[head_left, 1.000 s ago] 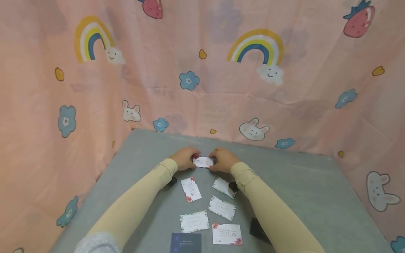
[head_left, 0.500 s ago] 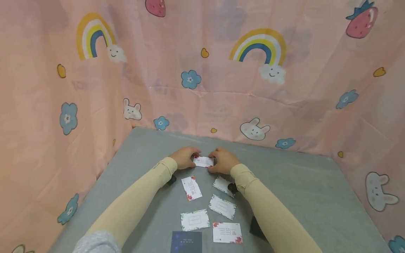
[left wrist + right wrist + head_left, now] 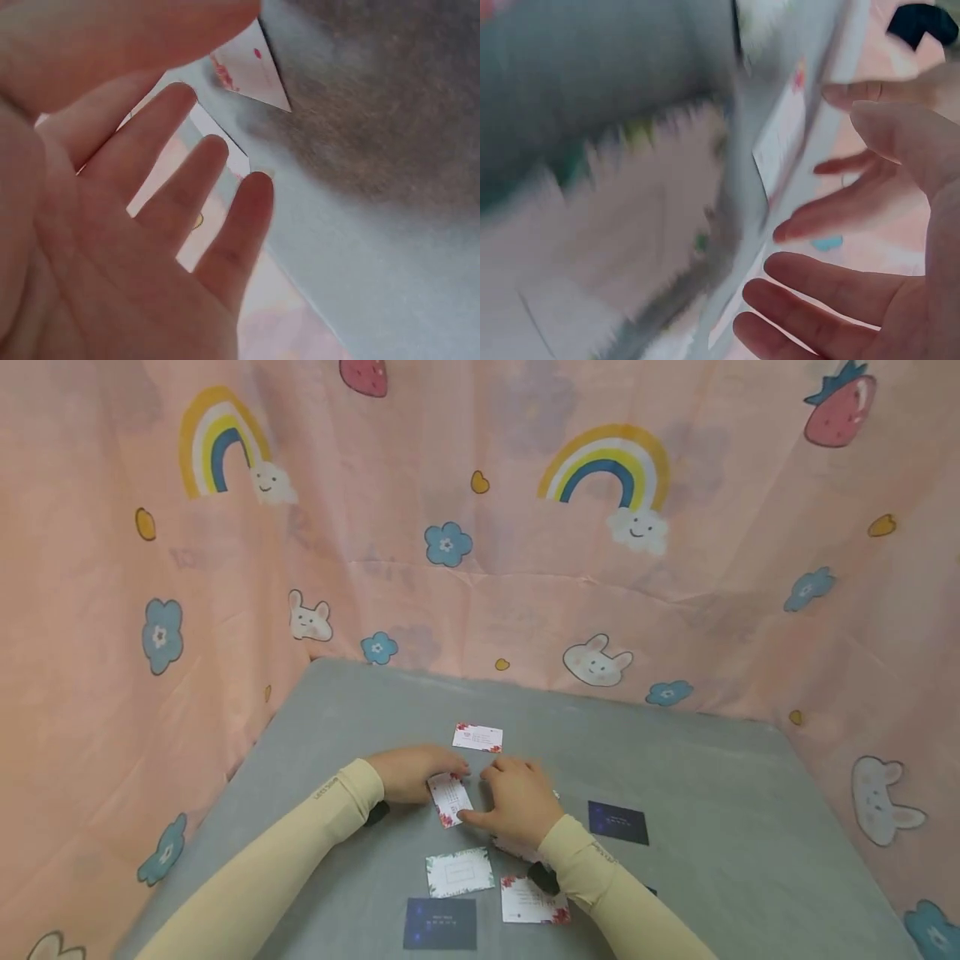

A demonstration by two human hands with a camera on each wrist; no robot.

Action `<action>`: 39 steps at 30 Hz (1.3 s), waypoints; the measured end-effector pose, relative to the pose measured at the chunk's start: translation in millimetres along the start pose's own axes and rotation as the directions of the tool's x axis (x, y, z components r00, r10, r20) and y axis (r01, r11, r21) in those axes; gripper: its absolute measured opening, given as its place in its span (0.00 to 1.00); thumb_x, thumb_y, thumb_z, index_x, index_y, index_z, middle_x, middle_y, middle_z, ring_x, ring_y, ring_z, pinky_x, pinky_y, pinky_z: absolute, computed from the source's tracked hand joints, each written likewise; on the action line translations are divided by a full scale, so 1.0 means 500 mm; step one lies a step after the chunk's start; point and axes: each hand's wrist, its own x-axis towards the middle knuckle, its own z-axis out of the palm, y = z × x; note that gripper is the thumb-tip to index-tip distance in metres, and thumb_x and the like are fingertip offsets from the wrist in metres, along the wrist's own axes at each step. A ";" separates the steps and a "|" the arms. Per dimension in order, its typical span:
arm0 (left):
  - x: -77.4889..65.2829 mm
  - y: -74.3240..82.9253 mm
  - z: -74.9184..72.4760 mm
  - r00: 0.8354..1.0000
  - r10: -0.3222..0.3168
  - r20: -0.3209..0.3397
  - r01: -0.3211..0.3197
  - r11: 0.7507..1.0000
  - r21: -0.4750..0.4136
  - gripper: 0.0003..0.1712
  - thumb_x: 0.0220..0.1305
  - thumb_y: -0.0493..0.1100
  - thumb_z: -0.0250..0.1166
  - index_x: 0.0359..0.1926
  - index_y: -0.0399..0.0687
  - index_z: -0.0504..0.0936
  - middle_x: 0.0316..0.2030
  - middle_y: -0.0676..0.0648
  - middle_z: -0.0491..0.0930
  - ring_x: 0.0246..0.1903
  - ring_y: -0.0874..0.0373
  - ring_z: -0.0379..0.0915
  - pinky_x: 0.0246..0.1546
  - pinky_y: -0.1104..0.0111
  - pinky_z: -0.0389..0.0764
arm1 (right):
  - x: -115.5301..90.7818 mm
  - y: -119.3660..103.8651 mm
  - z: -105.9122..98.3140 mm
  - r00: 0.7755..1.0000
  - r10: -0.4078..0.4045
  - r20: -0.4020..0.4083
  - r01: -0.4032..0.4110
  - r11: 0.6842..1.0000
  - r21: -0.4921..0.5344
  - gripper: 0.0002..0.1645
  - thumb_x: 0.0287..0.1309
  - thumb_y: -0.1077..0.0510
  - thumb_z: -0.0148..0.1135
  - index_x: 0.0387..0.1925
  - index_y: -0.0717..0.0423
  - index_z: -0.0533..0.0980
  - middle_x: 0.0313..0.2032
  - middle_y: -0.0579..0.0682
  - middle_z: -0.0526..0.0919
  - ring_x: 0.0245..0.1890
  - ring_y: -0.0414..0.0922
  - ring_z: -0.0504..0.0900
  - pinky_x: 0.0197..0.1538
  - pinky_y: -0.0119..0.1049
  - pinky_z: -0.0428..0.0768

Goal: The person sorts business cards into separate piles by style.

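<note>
A white card with red flowers lies on the grey table, beyond both hands in the head view. My left hand is at the left side of a second red-flowered card; contact is unclear. In the left wrist view the left hand's fingers are spread and nearly straight, the thumb overlapping a card corner. At that card's right is my right hand, thumb stretched toward it. The right wrist view shows its fingers extended and holding nothing. Leaf-bordered cards beneath the right hand are mostly hidden.
Closer to me lie a leaf-bordered card, a dark blue card and a red-flowered card partly behind the right wrist. Another dark blue card lies to the right. A pink patterned curtain hangs behind the table.
Both hands have let go of the farthest red-flowered card and come back toward me, to the second one. The right arm's shift has uncovered the dark blue card on the right.
</note>
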 end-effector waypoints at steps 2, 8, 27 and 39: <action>-0.001 0.001 0.003 1.000 -0.009 0.002 0.009 1.000 -0.007 0.37 0.55 0.23 0.68 0.68 0.43 0.83 0.67 0.46 0.83 0.70 0.48 0.77 0.74 0.51 0.76 | -0.007 -0.007 0.011 1.000 -0.009 0.007 0.009 1.000 -0.012 0.38 0.56 0.25 0.74 0.43 0.55 0.87 0.39 0.47 0.84 0.52 0.53 0.85 0.64 0.59 0.79; 0.002 0.003 0.016 0.998 -0.058 -0.030 0.060 0.996 0.065 0.34 0.55 0.30 0.76 0.65 0.47 0.85 0.62 0.49 0.84 0.63 0.52 0.80 0.68 0.56 0.80 | -0.016 -0.011 0.022 1.000 0.020 0.008 -0.019 0.999 -0.045 0.37 0.53 0.24 0.75 0.39 0.53 0.86 0.36 0.45 0.81 0.50 0.52 0.85 0.63 0.57 0.79; -0.010 0.003 0.030 0.988 -0.137 -0.077 0.140 0.990 0.026 0.31 0.56 0.39 0.82 0.63 0.50 0.86 0.52 0.50 0.83 0.48 0.57 0.78 0.57 0.58 0.83 | -0.001 -0.002 0.022 0.998 -0.006 0.069 -0.001 0.996 0.094 0.30 0.52 0.41 0.81 0.50 0.55 0.88 0.45 0.44 0.83 0.46 0.45 0.81 0.63 0.52 0.78; 0.030 -0.011 0.025 0.969 -0.205 -0.135 0.204 0.979 -0.023 0.35 0.56 0.48 0.83 0.63 0.45 0.84 0.57 0.47 0.84 0.55 0.54 0.80 0.65 0.56 0.81 | 0.033 0.047 0.011 0.995 0.034 0.089 -0.047 0.987 0.151 0.33 0.49 0.50 0.80 0.56 0.57 0.81 0.48 0.48 0.83 0.44 0.44 0.80 0.53 0.45 0.84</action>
